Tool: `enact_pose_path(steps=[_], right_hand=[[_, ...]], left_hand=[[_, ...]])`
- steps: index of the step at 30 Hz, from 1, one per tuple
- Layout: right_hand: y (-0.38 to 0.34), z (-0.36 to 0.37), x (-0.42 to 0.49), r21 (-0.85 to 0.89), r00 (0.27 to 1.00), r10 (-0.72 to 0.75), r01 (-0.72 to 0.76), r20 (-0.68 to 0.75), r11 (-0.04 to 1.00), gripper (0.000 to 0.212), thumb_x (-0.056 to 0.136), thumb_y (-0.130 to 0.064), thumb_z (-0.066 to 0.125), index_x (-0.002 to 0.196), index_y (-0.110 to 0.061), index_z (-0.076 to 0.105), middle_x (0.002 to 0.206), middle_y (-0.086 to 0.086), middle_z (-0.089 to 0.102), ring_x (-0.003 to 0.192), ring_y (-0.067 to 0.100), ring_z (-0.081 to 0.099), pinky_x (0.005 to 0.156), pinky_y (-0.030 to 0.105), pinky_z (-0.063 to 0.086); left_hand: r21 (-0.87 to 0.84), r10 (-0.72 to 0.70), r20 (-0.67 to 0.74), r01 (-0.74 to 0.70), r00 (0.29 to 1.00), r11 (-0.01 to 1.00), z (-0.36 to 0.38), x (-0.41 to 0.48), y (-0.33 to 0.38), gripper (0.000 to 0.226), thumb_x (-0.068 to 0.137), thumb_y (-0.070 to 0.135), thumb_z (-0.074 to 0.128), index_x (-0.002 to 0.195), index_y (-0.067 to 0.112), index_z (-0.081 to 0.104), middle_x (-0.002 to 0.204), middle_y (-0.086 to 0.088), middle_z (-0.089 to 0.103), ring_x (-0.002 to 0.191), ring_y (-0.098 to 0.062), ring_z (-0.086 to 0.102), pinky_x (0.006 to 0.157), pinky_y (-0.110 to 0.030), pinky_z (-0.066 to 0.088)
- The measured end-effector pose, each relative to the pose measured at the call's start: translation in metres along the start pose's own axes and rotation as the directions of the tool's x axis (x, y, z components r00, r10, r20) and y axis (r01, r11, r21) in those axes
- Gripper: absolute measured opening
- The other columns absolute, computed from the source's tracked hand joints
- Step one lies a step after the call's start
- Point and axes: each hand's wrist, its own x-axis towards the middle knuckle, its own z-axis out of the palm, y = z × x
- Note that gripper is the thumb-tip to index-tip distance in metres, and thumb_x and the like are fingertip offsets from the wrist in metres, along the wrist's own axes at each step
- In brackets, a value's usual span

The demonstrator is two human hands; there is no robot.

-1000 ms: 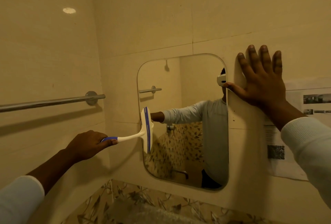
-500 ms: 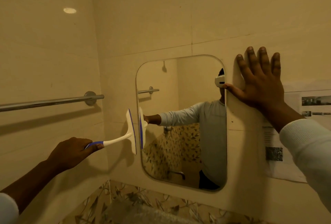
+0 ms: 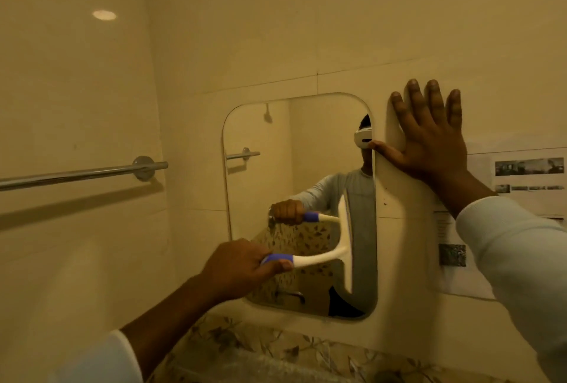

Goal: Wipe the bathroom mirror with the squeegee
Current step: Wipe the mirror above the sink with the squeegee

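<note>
A rounded rectangular mirror [image 3: 276, 143] hangs on the cream tiled wall. My left hand [image 3: 239, 263] grips the blue end of a white squeegee [image 3: 322, 258]. Its blade stands upright against the glass in the lower right part of the mirror. My right hand [image 3: 429, 137] lies flat on the wall just right of the mirror, fingers spread, thumb touching the mirror's right edge. The mirror reflects a person in a light long-sleeved top and the squeegee.
A chrome towel bar [image 3: 82, 172] runs along the left wall at mirror height. A printed paper sheet [image 3: 521, 186] with a QR code is stuck to the wall right of my right hand. Leaf-patterned tiles [image 3: 245, 349] lie below the mirror.
The squeegee has swept from the mirror's left edge, where it was off the glass half a second ago, across to the lower right part. My right hand has stayed on the wall.
</note>
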Motion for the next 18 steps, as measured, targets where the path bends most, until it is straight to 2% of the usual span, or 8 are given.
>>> enact_pose_path(steps=[3, 6, 10, 14, 18], right_hand=[[-0.001, -0.001, 0.000, -0.002, 1.000, -0.001, 0.001, 0.007, 1.000, 0.107, 0.089, -0.091, 0.025, 0.169, -0.021, 0.008, 0.176, 0.012, 0.002, 0.162, 0.038, -0.002, 0.126, 0.067, 0.005], [-0.001, 0.001, 0.000, -0.005, 1.000, -0.001, 0.001, 0.001, 1.000, 0.108, 0.089, -0.091, 0.026, 0.169, -0.021, 0.008, 0.176, 0.011, 0.002, 0.162, 0.038, -0.001, 0.126, 0.067, 0.005], [0.000, 0.004, 0.000, -0.007, 1.000, -0.001, 0.001, -0.004, 1.000, 0.108, 0.088, -0.091, 0.027, 0.169, -0.022, 0.008, 0.176, 0.011, 0.002, 0.162, 0.038, -0.001, 0.127, 0.067, 0.004], [-0.001, 0.005, 0.001, -0.020, 1.000, 0.000, 0.000, -0.008, 1.000, 0.108, 0.088, -0.092, 0.027, 0.169, -0.022, 0.007, 0.176, 0.011, 0.001, 0.162, 0.038, -0.001, 0.127, 0.066, 0.004], [-0.002, 0.004, 0.001, -0.010, 1.000, 0.000, 0.000, -0.008, 1.000, 0.108, 0.088, -0.092, 0.027, 0.169, -0.022, 0.007, 0.176, 0.011, 0.002, 0.162, 0.038, -0.001, 0.127, 0.066, 0.004]], left_hand=[[-0.033, 0.044, 0.019, -0.043, 0.999, 0.999, 0.017, 0.014, 0.028, 0.082, 0.080, 0.095, 0.019, 0.082, 0.029, 0.066, 0.061, 0.009, 0.058, 0.052, -0.006, 0.050, 0.053, -0.024, 0.042], [-0.031, 0.076, 0.017, -0.076, 0.997, 0.997, 0.030, 0.022, 0.043, 0.081, 0.080, 0.095, 0.018, 0.082, 0.029, 0.064, 0.060, 0.010, 0.053, 0.051, -0.004, 0.045, 0.051, -0.018, 0.031], [-0.023, 0.075, -0.010, -0.075, 0.997, 0.997, 0.041, 0.024, 0.046, 0.076, 0.078, 0.096, 0.015, 0.078, 0.033, 0.058, 0.055, 0.011, 0.047, 0.049, -0.005, 0.044, 0.050, -0.016, 0.025], [-0.021, 0.086, 0.005, -0.086, 0.996, 0.996, 0.047, 0.023, 0.036, 0.082, 0.076, 0.097, 0.011, 0.080, 0.032, 0.060, 0.056, 0.013, 0.044, 0.049, -0.003, 0.041, 0.051, -0.016, 0.027], [0.003, 0.075, 0.022, -0.075, 0.997, 0.997, 0.048, 0.017, 0.019, 0.086, 0.077, 0.096, 0.011, 0.084, 0.029, 0.064, 0.060, 0.011, 0.051, 0.052, -0.006, 0.046, 0.053, -0.020, 0.036]])
